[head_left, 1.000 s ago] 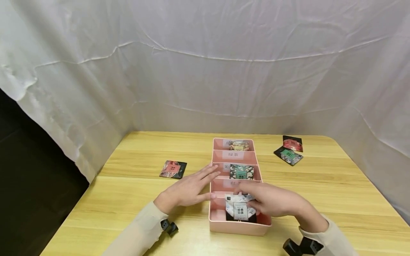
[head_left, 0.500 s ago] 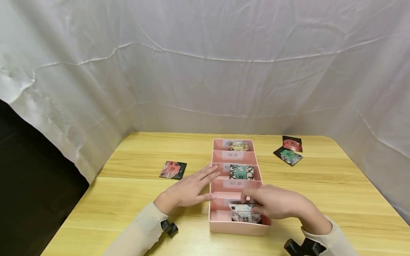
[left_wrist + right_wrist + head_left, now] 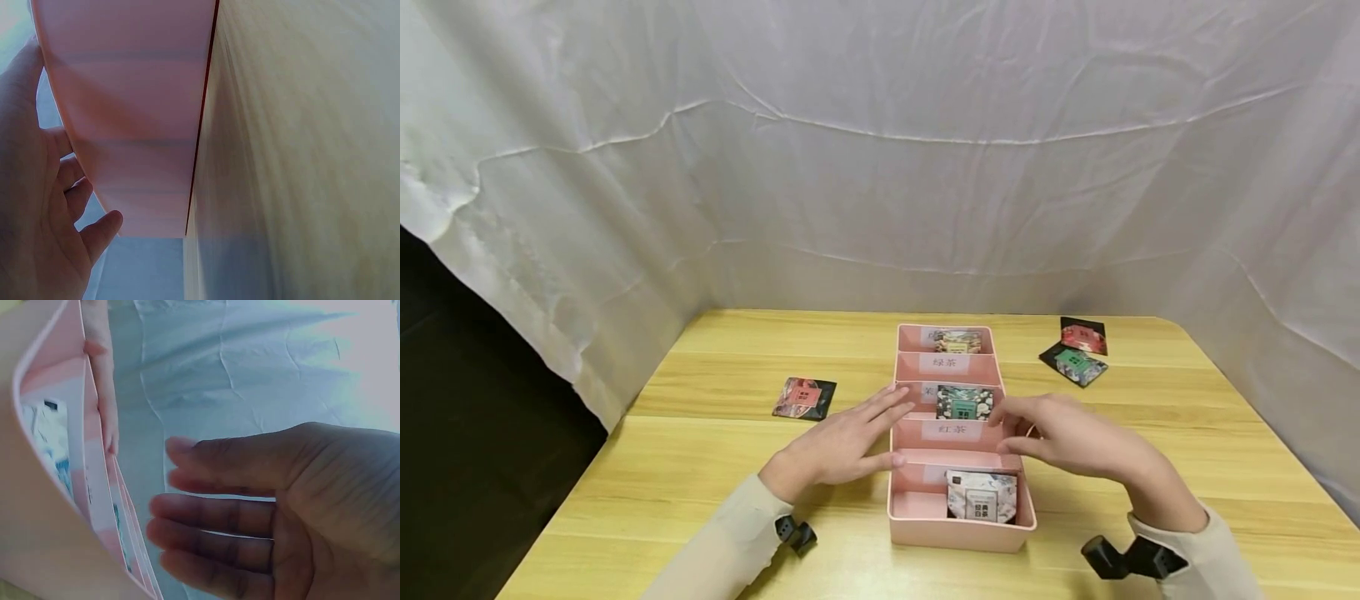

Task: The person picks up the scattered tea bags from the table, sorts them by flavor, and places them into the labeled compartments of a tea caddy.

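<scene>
White-and-grey flat packet (image 3: 981, 497) in the nearest compartment of the long pink plastic box (image 3: 955, 535), lower edge hidden behind the front wall. Right hand (image 3: 1067, 437) by the right rim, fingers loosely curved, parted, holding nothing. Left hand (image 3: 838, 440) on the left rim, fingers straight, spread, gripping nothing. Forearms (image 3: 722, 537) partly out of view. Yellow wooden surface (image 3: 662, 492) reaching well past both rims.

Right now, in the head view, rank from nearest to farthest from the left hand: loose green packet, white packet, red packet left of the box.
1. Red packet: left of the box.
2. White packet: in the box's front compartment.
3. Loose green packet: right of the box.
</scene>
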{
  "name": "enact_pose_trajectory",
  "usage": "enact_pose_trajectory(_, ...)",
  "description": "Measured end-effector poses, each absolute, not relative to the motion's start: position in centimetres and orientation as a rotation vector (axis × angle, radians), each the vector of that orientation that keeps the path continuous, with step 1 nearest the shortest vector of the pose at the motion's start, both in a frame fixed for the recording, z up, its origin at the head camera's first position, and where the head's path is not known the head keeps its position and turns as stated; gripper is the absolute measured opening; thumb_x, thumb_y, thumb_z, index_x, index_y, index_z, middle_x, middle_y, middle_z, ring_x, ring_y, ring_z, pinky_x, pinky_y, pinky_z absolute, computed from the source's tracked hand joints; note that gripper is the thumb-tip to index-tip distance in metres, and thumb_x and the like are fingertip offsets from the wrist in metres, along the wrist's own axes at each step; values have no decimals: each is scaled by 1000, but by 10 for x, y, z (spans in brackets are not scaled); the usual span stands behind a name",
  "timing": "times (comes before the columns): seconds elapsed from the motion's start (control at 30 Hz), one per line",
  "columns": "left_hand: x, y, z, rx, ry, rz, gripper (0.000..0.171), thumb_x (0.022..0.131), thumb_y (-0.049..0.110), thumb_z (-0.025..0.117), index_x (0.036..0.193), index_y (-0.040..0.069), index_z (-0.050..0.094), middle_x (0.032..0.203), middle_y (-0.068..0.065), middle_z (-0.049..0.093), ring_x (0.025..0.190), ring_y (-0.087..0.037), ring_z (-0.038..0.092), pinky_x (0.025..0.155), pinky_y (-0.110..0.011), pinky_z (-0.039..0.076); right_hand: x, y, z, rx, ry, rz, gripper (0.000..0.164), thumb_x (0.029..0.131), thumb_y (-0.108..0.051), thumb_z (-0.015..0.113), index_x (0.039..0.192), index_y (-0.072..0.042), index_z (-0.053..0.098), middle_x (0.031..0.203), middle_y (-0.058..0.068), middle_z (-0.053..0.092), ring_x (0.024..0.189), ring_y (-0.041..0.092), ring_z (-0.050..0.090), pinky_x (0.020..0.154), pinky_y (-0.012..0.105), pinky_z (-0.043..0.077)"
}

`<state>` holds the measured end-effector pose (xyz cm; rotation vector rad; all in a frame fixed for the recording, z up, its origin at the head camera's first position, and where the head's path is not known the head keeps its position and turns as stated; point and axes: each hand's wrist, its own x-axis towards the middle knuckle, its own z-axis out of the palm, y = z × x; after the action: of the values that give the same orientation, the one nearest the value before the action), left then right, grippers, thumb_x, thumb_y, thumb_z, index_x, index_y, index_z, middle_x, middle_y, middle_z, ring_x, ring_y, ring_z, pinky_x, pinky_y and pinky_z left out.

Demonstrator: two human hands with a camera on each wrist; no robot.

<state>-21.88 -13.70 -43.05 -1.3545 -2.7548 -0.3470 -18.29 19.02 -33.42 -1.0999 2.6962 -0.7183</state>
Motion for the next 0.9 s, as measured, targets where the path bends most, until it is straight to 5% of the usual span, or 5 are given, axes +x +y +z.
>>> enact_pose_trajectory(0.67, -220, -137, -431, -1360, -2751, -330, 78, 99, 64, 28, 159, 16, 13, 164, -2, 1, 149, -20, 4, 116, -47, 26, -227, 237, -353, -724, 2984, -936, 26, 95, -26, 66, 115, -10, 64, 91, -4, 66, 85, 14, 64, 74, 32, 55)
enact_pose_trajectory(0.9, -220, -138, -431, -1357, -2755, -342, 78, 99, 64, 29, 159, 15, 13, 165, -2, 1, 149, -20, 5, 116, -46, 26, -240, 254, -363, -609, 3053, -961, 32, 96, -28, 65, 116, -3, 64, 98, 6, 69, 88, 24, 66, 78, 42, 55)
